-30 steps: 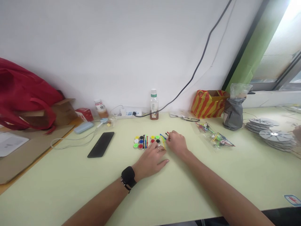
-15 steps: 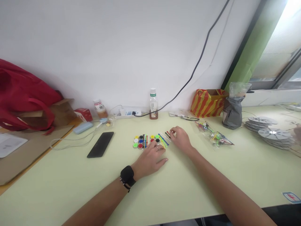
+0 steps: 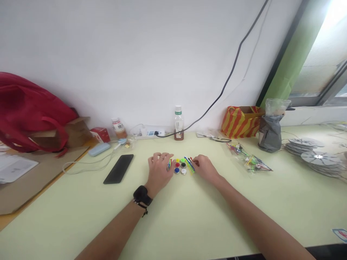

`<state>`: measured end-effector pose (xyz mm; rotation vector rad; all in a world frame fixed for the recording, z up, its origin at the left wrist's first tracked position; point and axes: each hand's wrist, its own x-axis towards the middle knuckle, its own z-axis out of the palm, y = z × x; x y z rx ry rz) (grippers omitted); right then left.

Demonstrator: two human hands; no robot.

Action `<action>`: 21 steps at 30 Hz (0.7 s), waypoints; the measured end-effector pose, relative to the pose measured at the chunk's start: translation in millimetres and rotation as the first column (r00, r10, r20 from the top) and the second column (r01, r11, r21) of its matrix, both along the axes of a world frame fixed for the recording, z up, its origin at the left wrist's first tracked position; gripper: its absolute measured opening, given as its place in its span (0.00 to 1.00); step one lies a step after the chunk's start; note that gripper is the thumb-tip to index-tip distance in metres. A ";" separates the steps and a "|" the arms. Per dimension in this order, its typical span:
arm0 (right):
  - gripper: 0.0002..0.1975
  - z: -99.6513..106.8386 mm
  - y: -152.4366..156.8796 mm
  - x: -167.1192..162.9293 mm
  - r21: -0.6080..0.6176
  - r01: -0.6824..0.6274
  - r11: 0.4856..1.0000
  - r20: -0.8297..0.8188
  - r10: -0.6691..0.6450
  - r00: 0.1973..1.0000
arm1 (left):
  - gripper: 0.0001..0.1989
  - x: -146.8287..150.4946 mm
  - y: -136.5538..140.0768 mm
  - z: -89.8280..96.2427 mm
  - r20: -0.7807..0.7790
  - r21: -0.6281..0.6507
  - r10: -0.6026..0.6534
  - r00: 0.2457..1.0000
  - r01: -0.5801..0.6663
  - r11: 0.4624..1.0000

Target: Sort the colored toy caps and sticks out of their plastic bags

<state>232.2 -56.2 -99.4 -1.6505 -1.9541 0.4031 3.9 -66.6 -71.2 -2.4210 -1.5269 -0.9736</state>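
On the table, small round coloured discs [image 3: 183,165] in yellow, green, red, black, blue and white lie in a compact group. Thin coloured plastic sticks [image 3: 189,164] lie slanted along the group's right side. My right hand [image 3: 206,168] is closed at these sticks; red and dark stick ends show at its fingertips. On the other side, my left hand [image 3: 159,170], with a ring and a black watch [image 3: 142,195] on the wrist, rests with fingers apart. It covers the table left of the discs, and a few more coloured sticks [image 3: 169,164] show beside its thumb and fingers.
A black phone [image 3: 118,169] lies to the left. Bags of coloured parts [image 3: 255,164] and stacks of grey discs [image 3: 321,159] are at the right. A bottle [image 3: 179,124] and a power strip [image 3: 151,130] stand by the wall, near a hanging cable [image 3: 230,68].
My left hand has shifted left, uncovering the lower discs on the right and covering the left group. My right hand has come down closer to the slanted sticks, with red and dark sticks at its fingertips.
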 end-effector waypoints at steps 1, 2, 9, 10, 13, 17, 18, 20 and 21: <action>0.11 0.7 -1.2 -1.6 -0.005 -0.007 1.000 -0.007 0.007 1.000 | 0.14 -7.4 7.3 -0.7 0.026 -0.015 0.050 0.998 -0.050 0.999; 0.10 1.2 -2.3 -3.1 -0.009 -0.015 1.000 -0.013 0.015 1.000 | 0.15 -15.4 15.1 -2.0 0.051 -0.050 0.083 0.995 -0.081 0.995; 0.09 1.6 -8.0 -12.0 -0.027 -0.078 0.997 -0.049 0.076 0.996 | 0.24 -52.9 52.9 -23.2 0.325 -0.318 0.023 0.945 0.086 0.944; 0.09 1.6 -8.6 -12.8 -0.024 -0.089 0.996 -0.049 0.087 0.995 | 0.25 -53.3 53.6 -26.1 0.340 -0.342 0.008 0.940 0.116 0.932; 0.10 1.9 -10.4 -14.8 -0.005 -0.118 0.993 -0.044 0.117 0.992 | 0.26 -51.0 52.4 -31.3 0.349 -0.378 -0.040 0.936 0.179 0.908; 0.10 1.8 -12.3 -18.0 0.014 -0.147 0.989 -0.029 0.147 0.989 | 0.26 -49.0 50.5 -32.3 0.336 -0.379 -0.068 0.939 0.201 0.903; 0.10 1.6 -12.5 -18.8 0.019 -0.155 0.988 -0.028 0.156 0.987 | 0.26 -49.0 50.2 -32.0 0.328 -0.377 -0.073 0.942 0.202 0.904; 0.10 0.6 -12.3 -19.9 0.031 -0.165 0.986 -0.036 0.166 0.985 | 0.26 -48.9 49.4 -31.0 0.310 -0.375 -0.087 0.947 0.206 0.904; 0.09 0.0 -11.7 -20.0 0.037 -0.165 0.986 -0.039 0.166 0.985 | 0.25 -48.8 48.7 -30.4 0.301 -0.373 -0.095 0.949 0.209 0.904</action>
